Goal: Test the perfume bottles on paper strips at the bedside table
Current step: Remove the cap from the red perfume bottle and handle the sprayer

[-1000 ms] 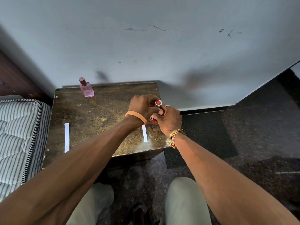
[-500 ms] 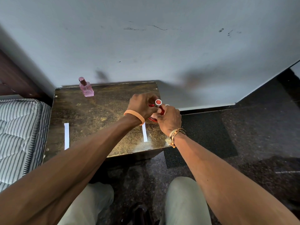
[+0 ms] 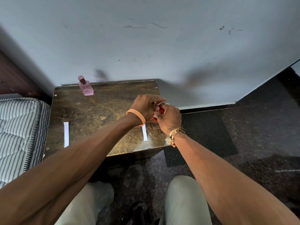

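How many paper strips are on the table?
2. The left strip lies by the table's left edge; the right strip lies front right, partly behind the left wrist. More may be hidden.

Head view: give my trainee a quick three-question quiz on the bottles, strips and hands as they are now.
1. True or false: the pink perfume bottle stands capped at the back of the bedside table, with no hand on it.
2. Which lies nearer the hands: the left paper strip or the right paper strip?
3. The left hand and right hand together grip: A) a red perfume bottle B) a comb C) a phone.
Key: 1 true; 2 the right paper strip; 3 A.
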`<state>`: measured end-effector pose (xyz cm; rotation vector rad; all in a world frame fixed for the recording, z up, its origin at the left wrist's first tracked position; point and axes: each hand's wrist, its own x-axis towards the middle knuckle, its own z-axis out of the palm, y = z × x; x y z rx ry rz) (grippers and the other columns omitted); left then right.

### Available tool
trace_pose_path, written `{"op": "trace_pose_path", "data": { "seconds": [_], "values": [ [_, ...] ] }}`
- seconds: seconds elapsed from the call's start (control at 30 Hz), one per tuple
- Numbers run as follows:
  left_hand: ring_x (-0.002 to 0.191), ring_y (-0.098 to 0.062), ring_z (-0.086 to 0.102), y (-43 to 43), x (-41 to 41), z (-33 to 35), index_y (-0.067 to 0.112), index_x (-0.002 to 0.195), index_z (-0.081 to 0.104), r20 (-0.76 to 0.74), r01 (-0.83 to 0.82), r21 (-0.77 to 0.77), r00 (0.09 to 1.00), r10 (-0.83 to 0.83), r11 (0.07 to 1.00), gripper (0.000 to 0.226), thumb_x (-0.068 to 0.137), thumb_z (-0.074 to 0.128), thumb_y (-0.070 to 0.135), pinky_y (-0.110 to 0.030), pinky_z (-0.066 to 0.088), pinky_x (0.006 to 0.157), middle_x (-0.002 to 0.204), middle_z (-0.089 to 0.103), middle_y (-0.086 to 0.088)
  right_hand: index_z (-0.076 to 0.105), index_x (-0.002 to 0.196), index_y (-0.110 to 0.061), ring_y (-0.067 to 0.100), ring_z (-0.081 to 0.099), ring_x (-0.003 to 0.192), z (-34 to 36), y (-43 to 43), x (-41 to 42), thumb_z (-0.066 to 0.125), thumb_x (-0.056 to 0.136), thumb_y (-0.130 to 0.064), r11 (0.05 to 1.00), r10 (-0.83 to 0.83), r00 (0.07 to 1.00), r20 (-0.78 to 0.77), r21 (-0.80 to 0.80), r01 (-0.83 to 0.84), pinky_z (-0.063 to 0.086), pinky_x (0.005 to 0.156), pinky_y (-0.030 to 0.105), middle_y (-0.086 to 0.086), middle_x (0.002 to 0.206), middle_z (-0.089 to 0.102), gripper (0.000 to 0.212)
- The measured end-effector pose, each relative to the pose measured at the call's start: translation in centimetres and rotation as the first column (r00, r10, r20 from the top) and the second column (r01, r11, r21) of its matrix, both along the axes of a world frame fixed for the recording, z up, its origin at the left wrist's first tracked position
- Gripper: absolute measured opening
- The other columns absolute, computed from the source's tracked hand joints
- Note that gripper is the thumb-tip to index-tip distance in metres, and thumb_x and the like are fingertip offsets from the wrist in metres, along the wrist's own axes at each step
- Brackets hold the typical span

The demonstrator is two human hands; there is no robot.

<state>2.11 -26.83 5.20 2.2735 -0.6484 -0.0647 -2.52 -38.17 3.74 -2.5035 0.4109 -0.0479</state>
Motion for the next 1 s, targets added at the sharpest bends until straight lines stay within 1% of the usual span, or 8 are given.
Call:
{"op": "trace_pose_path", "data": {
  "seconds": [0.2, 0.33, 0.43, 0.57, 0.7, 0.77, 0.93, 1.0],
  "values": [
    [0.091, -0.014, 0.069, 0.2, 0.2, 0.0, 0.019, 0.103, 0.073, 0.015, -0.196, -0.032, 0.980, 0.197, 0.980, 0.038, 0.067, 0.083, 0.026, -0.028, 0.054, 0.083, 0.098, 0.075, 0.001, 0.073, 0.101, -0.021, 0.024, 0.070, 0.085, 0.0, 0.1, 0.1, 0.072, 0.086, -0.032, 1.000, 0.010, 1.000, 0.019, -0.008, -0.010, 0.058, 0.075, 0.036, 0.004, 0.087, 0.074, 0.019],
    [0.116, -0.014, 0.059, -0.1, 0.0, 0.3, 0.019, 0.125, 0.062, -0.002, -0.033, 0.026, 0.999, 0.033, 0.999, 0.051, 0.077, 0.071, 0.004, -0.023, 0.041, 0.100, 0.126, 0.064, -0.001, 0.072, 0.100, -0.020, 0.025, 0.070, 0.084, -0.2, 0.0, 0.0, 0.071, 0.087, -0.030, 1.000, 0.006, 1.000, 0.008, -0.001, -0.006, 0.060, 0.075, 0.040, 0.004, 0.087, 0.074, 0.017],
    [0.104, -0.014, 0.066, 0.1, 0.2, -0.1, 0.019, 0.115, 0.069, -0.026, -0.065, 0.036, 0.997, 0.066, 0.997, 0.041, 0.077, 0.073, 0.005, -0.018, 0.044, 0.092, 0.111, 0.072, 0.001, 0.072, 0.098, -0.020, 0.024, 0.070, 0.085, -0.2, 0.1, 0.0, 0.071, 0.086, -0.032, 1.000, -0.010, 1.000, 0.014, 0.004, 0.010, 0.059, 0.075, 0.040, 0.004, 0.087, 0.074, 0.017],
    [0.089, -0.014, 0.070, 0.1, 0.3, -0.2, 0.019, 0.101, 0.074, 0.002, -0.199, -0.034, 0.980, 0.199, 0.979, 0.037, 0.066, 0.084, 0.021, -0.030, 0.054, 0.083, 0.095, 0.075, 0.001, 0.072, 0.098, -0.019, 0.025, 0.069, 0.084, 0.0, 0.0, 0.1, 0.072, 0.086, -0.032, 1.000, 0.005, 1.000, 0.013, -0.013, -0.005, 0.057, 0.073, 0.037, 0.005, 0.086, 0.073, 0.018],
    [0.112, -0.015, 0.061, -0.2, 0.1, 0.0, 0.019, 0.125, 0.062, 0.003, -0.028, 0.020, 1.000, 0.028, 0.999, 0.053, 0.075, 0.072, 0.002, -0.024, 0.045, 0.098, 0.122, 0.067, -0.001, 0.072, 0.100, -0.018, 0.024, 0.070, 0.086, -0.1, 0.0, 0.0, 0.070, 0.087, -0.029, 1.000, 0.003, 1.000, 0.012, -0.006, -0.003, 0.058, 0.076, 0.038, 0.005, 0.088, 0.074, 0.017],
    [0.107, -0.015, 0.065, 0.1, 0.3, -0.1, 0.018, 0.119, 0.067, -0.014, -0.003, 0.017, 1.000, 0.003, 1.000, 0.047, 0.077, 0.068, -0.002, -0.022, 0.047, 0.094, 0.115, 0.070, -0.001, 0.072, 0.100, -0.019, 0.024, 0.069, 0.086, -0.1, 0.1, -0.1, 0.071, 0.086, -0.032, 1.000, -0.008, 1.000, 0.011, 0.010, 0.008, 0.058, 0.077, 0.039, 0.004, 0.089, 0.074, 0.019],
    [0.082, -0.013, 0.068, 0.7, 0.7, -0.3, 0.020, 0.095, 0.073, 0.029, -0.192, -0.014, 0.981, 0.192, 0.981, 0.032, 0.066, 0.084, 0.030, -0.033, 0.056, 0.077, 0.088, 0.074, 0.003, 0.072, 0.102, -0.019, 0.023, 0.069, 0.084, 0.0, 0.0, 0.1, 0.074, 0.083, -0.038, 1.000, 0.000, 1.000, 0.004, 0.004, 0.000, 0.057, 0.074, 0.036, 0.004, 0.087, 0.073, 0.027],
    [0.100, -0.018, 0.064, 0.8, 0.5, -0.4, 0.020, 0.111, 0.068, 0.013, -0.135, 0.032, 0.991, 0.134, 0.990, 0.049, 0.066, 0.084, 0.029, -0.037, 0.053, 0.090, 0.109, 0.069, -0.001, 0.072, 0.107, -0.019, 0.023, 0.069, 0.089, 0.0, 0.0, 0.1, 0.075, 0.084, -0.034, 1.000, 0.010, 1.000, 0.003, -0.014, -0.010, 0.057, 0.075, 0.034, 0.004, 0.092, 0.074, 0.028]
  ]
}}
